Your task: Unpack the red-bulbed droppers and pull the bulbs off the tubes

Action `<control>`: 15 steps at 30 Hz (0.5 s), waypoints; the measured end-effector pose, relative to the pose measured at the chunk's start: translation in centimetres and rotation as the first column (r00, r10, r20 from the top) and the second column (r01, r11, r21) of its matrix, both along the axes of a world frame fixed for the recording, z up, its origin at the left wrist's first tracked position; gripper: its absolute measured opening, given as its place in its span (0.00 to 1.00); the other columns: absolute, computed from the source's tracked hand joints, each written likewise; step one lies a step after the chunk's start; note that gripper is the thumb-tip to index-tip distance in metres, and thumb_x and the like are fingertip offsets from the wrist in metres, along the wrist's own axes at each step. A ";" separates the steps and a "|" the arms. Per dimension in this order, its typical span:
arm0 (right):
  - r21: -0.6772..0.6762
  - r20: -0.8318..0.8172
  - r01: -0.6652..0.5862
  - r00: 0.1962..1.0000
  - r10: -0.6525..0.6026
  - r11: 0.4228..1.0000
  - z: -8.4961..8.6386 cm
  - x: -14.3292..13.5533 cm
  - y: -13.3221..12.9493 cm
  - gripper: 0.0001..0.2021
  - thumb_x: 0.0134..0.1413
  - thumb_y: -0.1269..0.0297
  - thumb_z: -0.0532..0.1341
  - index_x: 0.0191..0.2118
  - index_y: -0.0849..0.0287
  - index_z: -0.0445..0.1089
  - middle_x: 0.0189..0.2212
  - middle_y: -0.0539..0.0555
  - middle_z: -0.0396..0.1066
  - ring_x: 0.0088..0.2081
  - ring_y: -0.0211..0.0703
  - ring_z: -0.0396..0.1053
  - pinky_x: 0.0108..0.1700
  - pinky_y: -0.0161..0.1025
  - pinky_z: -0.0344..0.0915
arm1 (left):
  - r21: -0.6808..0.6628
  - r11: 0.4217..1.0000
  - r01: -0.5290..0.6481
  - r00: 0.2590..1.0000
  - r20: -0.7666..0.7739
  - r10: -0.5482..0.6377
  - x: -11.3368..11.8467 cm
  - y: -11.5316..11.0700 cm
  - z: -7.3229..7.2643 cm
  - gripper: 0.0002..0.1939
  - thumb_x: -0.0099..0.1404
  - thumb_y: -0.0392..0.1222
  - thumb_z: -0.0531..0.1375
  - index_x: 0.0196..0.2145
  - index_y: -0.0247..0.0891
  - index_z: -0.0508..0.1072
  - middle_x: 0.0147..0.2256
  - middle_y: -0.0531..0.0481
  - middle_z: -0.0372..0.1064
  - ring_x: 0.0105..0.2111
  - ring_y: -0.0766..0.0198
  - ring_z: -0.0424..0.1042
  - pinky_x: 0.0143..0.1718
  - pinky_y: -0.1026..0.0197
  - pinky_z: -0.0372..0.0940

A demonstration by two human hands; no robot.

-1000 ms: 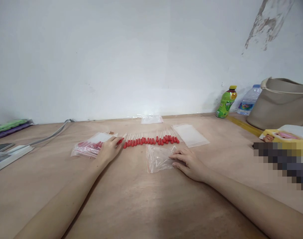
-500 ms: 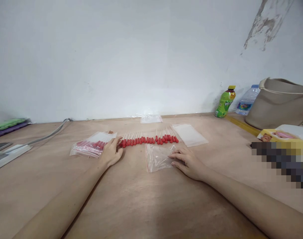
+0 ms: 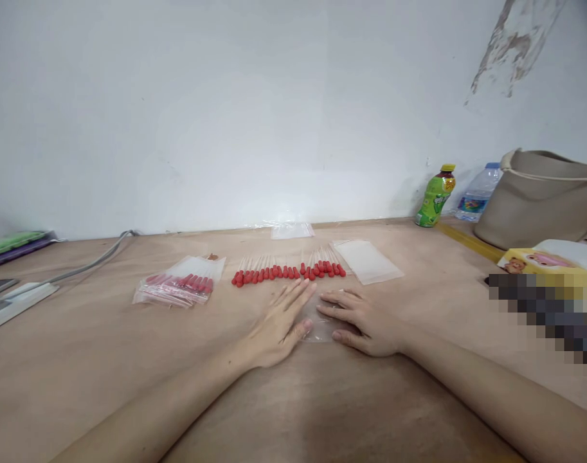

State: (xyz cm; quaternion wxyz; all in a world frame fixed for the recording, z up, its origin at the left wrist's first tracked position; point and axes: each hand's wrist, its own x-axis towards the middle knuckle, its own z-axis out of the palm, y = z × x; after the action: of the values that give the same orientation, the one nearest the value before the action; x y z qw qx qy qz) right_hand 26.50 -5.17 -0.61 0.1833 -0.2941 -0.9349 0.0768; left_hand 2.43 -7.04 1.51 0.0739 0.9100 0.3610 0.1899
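Note:
A clear zip-lock plastic bag lies flat on the table, largely covered by both hands. My left hand rests over its left part, fingers stretched out and pointing away from me. On its right part lies my right hand, also with fingers extended and spread. Just beyond the hands runs a row of thin pale sticks with red ends, several of them side by side. Left of the row is a pile of clear bags with similar red-ended pieces inside.
A flat whitish bag lies right of the row, and another lies by the wall. Rightward stand a green bottle, a water bottle, a beige bag and a yellow tissue pack. A grey cable runs at left.
My left hand has moved right and toward me, from the left end of the red-ended row onto the clear bag. My right hand has shifted slightly on the bag.

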 end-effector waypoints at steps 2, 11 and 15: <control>-0.060 0.074 -0.023 0.997 0.027 0.998 0.4 0.3 -0.1 0.27 0.56 0.52 0.52 0.61 0.51 0.48 0.60 0.58 0.49 0.60 0.52 0.47 0.58 0.58 0.42 | -0.082 0.996 0.046 0.987 -0.151 -0.058 -0.6 0.4 -0.3 0.27 0.67 0.49 0.43 0.62 0.46 0.39 0.62 0.47 0.36 0.62 0.57 0.37 0.60 0.45 0.37; -0.267 -0.263 0.168 0.935 -0.239 0.949 -0.5 0.5 1.4 0.18 0.54 0.53 0.54 0.45 0.57 0.69 0.46 0.58 0.65 0.47 0.45 0.63 0.49 0.45 0.59 | -0.150 0.983 0.110 0.941 -0.301 -0.151 -2.0 0.5 0.0 0.29 0.66 0.55 0.43 0.61 0.49 0.39 0.63 0.47 0.30 0.62 0.54 0.33 0.58 0.40 0.30; -0.274 -0.284 0.380 0.846 -0.452 0.883 -1.4 -0.4 2.5 0.16 0.45 0.53 0.61 0.37 0.60 0.70 0.33 0.54 0.68 0.35 0.42 0.65 0.38 0.40 0.61 | -0.143 0.979 0.143 0.958 -0.228 -0.173 -1.6 0.3 0.0 0.32 0.64 0.55 0.46 0.62 0.47 0.38 0.63 0.46 0.35 0.62 0.54 0.37 0.60 0.43 0.33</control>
State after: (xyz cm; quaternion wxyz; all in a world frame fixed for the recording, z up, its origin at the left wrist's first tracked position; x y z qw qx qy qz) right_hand 26.12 -2.70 -1.99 0.3224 -0.4902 -0.7891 0.1816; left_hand 0.79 -6.72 1.54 0.1018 0.9458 0.3044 0.0494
